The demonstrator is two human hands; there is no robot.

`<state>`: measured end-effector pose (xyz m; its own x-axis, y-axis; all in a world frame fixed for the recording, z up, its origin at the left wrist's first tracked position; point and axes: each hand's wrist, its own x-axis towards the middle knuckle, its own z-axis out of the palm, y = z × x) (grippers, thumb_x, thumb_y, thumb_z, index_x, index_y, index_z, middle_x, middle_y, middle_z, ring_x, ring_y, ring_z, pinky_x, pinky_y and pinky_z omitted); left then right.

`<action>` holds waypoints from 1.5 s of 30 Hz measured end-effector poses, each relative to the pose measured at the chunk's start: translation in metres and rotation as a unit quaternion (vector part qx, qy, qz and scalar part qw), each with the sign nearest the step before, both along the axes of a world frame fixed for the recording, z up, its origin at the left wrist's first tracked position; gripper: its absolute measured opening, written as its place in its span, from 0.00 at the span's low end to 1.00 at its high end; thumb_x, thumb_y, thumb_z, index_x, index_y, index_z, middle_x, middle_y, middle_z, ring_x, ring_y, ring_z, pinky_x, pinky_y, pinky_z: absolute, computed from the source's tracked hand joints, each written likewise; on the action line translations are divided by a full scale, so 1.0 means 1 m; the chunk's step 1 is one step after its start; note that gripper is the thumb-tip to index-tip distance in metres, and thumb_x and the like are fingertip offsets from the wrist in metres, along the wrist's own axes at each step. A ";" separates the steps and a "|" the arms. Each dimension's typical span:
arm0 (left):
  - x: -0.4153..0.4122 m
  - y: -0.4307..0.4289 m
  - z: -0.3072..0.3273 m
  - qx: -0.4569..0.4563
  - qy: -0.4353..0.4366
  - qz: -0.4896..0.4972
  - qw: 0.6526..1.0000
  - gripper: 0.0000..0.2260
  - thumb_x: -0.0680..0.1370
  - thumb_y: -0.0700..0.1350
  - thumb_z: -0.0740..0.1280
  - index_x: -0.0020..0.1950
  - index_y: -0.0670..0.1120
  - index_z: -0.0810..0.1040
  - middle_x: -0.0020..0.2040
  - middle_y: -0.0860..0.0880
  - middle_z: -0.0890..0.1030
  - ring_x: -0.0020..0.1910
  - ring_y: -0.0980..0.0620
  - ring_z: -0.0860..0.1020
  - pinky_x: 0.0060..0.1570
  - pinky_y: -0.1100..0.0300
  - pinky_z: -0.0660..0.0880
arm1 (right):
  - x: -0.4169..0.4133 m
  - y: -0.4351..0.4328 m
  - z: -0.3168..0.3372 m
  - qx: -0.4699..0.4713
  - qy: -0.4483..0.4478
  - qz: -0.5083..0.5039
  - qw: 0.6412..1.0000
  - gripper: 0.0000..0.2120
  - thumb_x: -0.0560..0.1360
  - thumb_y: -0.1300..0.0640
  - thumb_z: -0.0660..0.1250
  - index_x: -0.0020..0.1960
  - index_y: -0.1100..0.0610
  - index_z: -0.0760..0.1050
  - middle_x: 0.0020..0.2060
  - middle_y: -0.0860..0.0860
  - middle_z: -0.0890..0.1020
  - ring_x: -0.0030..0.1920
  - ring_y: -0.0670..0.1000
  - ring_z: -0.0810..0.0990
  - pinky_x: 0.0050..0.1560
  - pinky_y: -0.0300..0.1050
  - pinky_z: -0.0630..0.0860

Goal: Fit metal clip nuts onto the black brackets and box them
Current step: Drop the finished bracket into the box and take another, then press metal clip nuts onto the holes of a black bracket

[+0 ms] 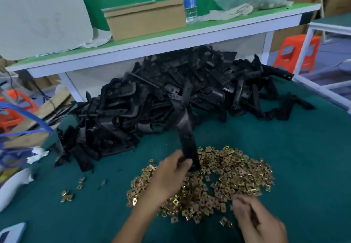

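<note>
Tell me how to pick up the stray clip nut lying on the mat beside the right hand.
Pinch the clip nut by two opposite edges, coming straight down, probably with the right hand. It lies low on the mat, apart from the pile, so only its edges offer a hold.

1. Left hand (171,176) grips a bracket (187,140), nearly upright, over the nuts (237,174).
2. Right hand (256,222), blurred, is at the nuts' near edge, fingers curled.
3. Bracket heap (161,100) lies behind on the mat (294,157).
4. Box (146,20) and bottle (189,1) stand on the shelf (171,39).
</note>
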<state>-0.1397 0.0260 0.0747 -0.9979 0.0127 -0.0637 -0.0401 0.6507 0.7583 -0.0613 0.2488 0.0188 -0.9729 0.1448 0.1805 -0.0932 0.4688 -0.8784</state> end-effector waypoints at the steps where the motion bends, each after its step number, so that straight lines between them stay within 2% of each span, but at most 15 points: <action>1: 0.018 0.011 0.001 -0.020 -0.001 -0.047 0.999 0.07 0.84 0.55 0.60 0.58 0.58 0.77 0.51 0.62 0.82 0.48 0.65 0.79 0.46 0.68 0.73 | 0.000 0.002 0.001 -0.022 -0.009 0.018 1.000 0.10 0.71 0.37 0.68 0.53 0.30 0.78 0.40 0.32 0.83 0.38 0.35 0.82 0.36 0.25 0.74; 5: 0.070 0.056 0.002 -0.074 0.008 -0.214 0.974 0.09 0.84 0.53 0.60 0.63 0.55 0.75 0.62 0.54 0.80 0.61 0.56 0.77 0.62 0.58 0.72 | 0.001 0.013 -0.004 -0.098 -0.028 0.065 0.993 0.20 0.71 0.30 0.69 0.60 0.33 0.78 0.50 0.34 0.84 0.50 0.34 0.82 0.46 0.31 0.76; 8: 0.079 0.064 -0.006 -0.134 0.028 -0.239 0.961 0.13 0.84 0.56 0.60 0.62 0.52 0.78 0.60 0.51 0.80 0.60 0.53 0.75 0.60 0.59 0.70 | 0.002 0.012 -0.007 -0.128 -0.020 0.042 0.991 0.15 0.76 0.32 0.66 0.59 0.34 0.81 0.52 0.35 0.85 0.55 0.34 0.81 0.55 0.36 0.77; 11: 0.069 0.040 -0.015 -0.161 0.035 -0.145 0.976 0.17 0.84 0.61 0.55 0.56 0.54 0.79 0.51 0.58 0.78 0.51 0.60 0.74 0.55 0.58 0.74 | 0.001 0.011 -0.004 -0.163 -0.004 0.001 0.987 0.11 0.80 0.36 0.61 0.58 0.35 0.78 0.47 0.40 0.87 0.48 0.41 0.85 0.53 0.36 0.77; 13: 0.052 0.013 -0.021 -0.170 0.093 -0.057 0.979 0.14 0.84 0.56 0.59 0.52 0.52 0.81 0.47 0.58 0.79 0.47 0.61 0.75 0.51 0.58 0.76 | 0.001 0.011 0.000 -0.177 -0.009 -0.020 0.984 0.08 0.80 0.39 0.61 0.56 0.33 0.76 0.39 0.45 0.85 0.38 0.48 0.84 0.43 0.42 0.78; 15: 0.031 -0.019 -0.025 -0.199 0.121 0.035 0.972 0.08 0.83 0.49 0.64 0.51 0.50 0.82 0.47 0.55 0.81 0.47 0.56 0.77 0.48 0.58 0.76 | 0.004 0.011 0.004 -0.148 -0.019 -0.015 0.989 0.13 0.75 0.30 0.62 0.56 0.32 0.74 0.38 0.45 0.82 0.33 0.46 0.80 0.36 0.42 0.74; 18: 0.005 -0.066 -0.025 -0.233 0.088 0.157 0.956 0.08 0.82 0.43 0.64 0.46 0.51 0.81 0.45 0.54 0.81 0.44 0.52 0.81 0.41 0.60 0.75 | 0.008 0.009 0.007 -0.073 -0.019 0.030 0.997 0.30 0.64 0.17 0.56 0.57 0.33 0.73 0.39 0.38 0.81 0.38 0.41 0.79 0.38 0.36 0.73; 21: -0.013 -0.093 -0.028 -0.236 0.007 0.195 0.952 0.08 0.83 0.48 0.64 0.44 0.54 0.78 0.41 0.52 0.81 0.44 0.46 0.82 0.41 0.58 0.73 | 0.009 0.007 0.008 0.002 -0.026 0.058 0.998 0.32 0.65 0.18 0.54 0.56 0.39 0.74 0.45 0.37 0.80 0.47 0.39 0.79 0.41 0.37 0.74; 25: -0.030 -0.096 -0.035 -0.213 -0.053 0.201 0.955 0.12 0.80 0.60 0.65 0.48 0.53 0.80 0.41 0.50 0.81 0.44 0.47 0.79 0.43 0.57 0.72 | 0.007 0.006 0.008 0.049 -0.021 0.070 0.996 0.29 0.68 0.22 0.56 0.57 0.40 0.75 0.48 0.34 0.78 0.49 0.37 0.78 0.46 0.31 0.73; 32: -0.044 -0.093 -0.035 -0.042 -0.064 0.188 0.979 0.05 0.79 0.45 0.72 0.45 0.49 0.78 0.44 0.50 0.81 0.52 0.44 0.80 0.51 0.55 0.73 | 0.006 0.006 0.005 0.080 -0.016 0.068 0.994 0.26 0.70 0.19 0.53 0.58 0.32 0.69 0.44 0.33 0.79 0.51 0.33 0.77 0.41 0.29 0.72; 35: -0.031 -0.078 -0.016 0.006 -0.040 0.141 0.989 0.03 0.81 0.46 0.70 0.49 0.49 0.77 0.43 0.48 0.82 0.45 0.46 0.80 0.44 0.56 0.73 | 0.006 0.006 0.005 0.080 -0.006 0.075 0.994 0.24 0.72 0.21 0.55 0.58 0.34 0.71 0.43 0.33 0.78 0.49 0.33 0.77 0.46 0.27 0.71; 38: -0.005 -0.048 0.010 0.071 0.001 0.052 0.996 0.04 0.81 0.48 0.70 0.51 0.58 0.79 0.42 0.48 0.84 0.36 0.55 0.79 0.38 0.62 0.74 | 0.006 0.005 0.005 0.086 -0.006 0.079 0.993 0.24 0.73 0.22 0.56 0.59 0.35 0.71 0.43 0.34 0.78 0.47 0.33 0.77 0.40 0.27 0.71; 40: 0.015 -0.026 0.024 0.121 0.005 0.010 0.993 0.05 0.79 0.49 0.72 0.50 0.60 0.82 0.44 0.52 0.86 0.40 0.58 0.82 0.42 0.66 0.77 | 0.005 0.005 0.006 0.102 0.003 0.082 0.991 0.25 0.73 0.21 0.54 0.62 0.35 0.68 0.42 0.31 0.76 0.49 0.30 0.75 0.38 0.26 0.69; 43: 0.039 -0.003 0.039 0.174 -0.007 -0.026 0.984 0.07 0.74 0.51 0.74 0.51 0.59 0.84 0.46 0.50 0.86 0.44 0.55 0.84 0.47 0.64 0.80 | 0.005 0.003 0.007 0.138 0.022 0.089 0.986 0.27 0.74 0.21 0.52 0.63 0.36 0.68 0.43 0.27 0.73 0.49 0.25 0.71 0.39 0.22 0.64; 45: 0.048 0.005 0.046 0.204 0.006 -0.031 0.978 0.06 0.74 0.50 0.72 0.50 0.55 0.84 0.45 0.48 0.86 0.42 0.52 0.83 0.46 0.62 0.80 | 0.004 0.002 0.006 0.157 0.042 0.084 0.983 0.28 0.75 0.23 0.53 0.62 0.39 0.74 0.44 0.30 0.75 0.49 0.31 0.73 0.40 0.21 0.63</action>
<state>-0.0917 0.0310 0.1207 -0.9950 0.0956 -0.0281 0.0012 0.2940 0.9558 -0.0571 0.2505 0.0250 -0.9579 -0.0925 0.2720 -0.2589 0.6879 -0.6781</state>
